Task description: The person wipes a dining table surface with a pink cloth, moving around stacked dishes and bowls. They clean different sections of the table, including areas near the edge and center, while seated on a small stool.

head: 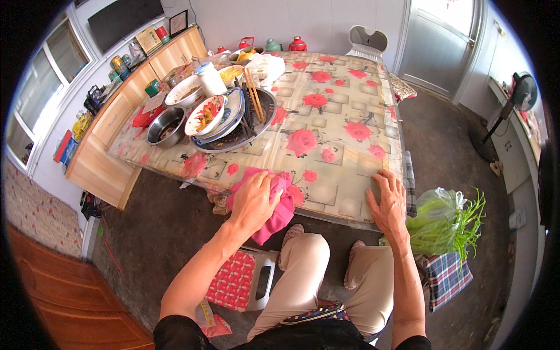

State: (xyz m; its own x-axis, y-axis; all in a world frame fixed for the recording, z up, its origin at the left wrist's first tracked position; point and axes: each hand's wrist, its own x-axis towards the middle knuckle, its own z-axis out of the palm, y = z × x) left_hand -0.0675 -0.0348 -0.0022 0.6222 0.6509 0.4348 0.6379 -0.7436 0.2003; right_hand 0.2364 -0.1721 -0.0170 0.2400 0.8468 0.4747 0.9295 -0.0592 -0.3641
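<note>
My left hand (256, 199) presses down on a crumpled pink cloth (280, 214) at the near edge of the table, its fingers curled over the fabric. Part of the cloth hangs past the edge. My right hand (389, 201) rests on the near right corner of the table, fingers slightly spread, with nothing in it. A rose-patterned plastic tablecloth (332, 131) covers the table. Beyond my left hand stands a large dark round tray (267, 109) with stacked plates, a bowl with red and yellow scraps (204, 116) and several chopsticks (256, 96).
Left of the tray are a steel bowl (166, 127), a white bowl (183, 92) and a white jar with a blue lid (211, 81). A patterned stool (232, 280) stands below. A plastic bag of green vegetables (437, 218) sits at the right, above a plaid cushion (446, 280).
</note>
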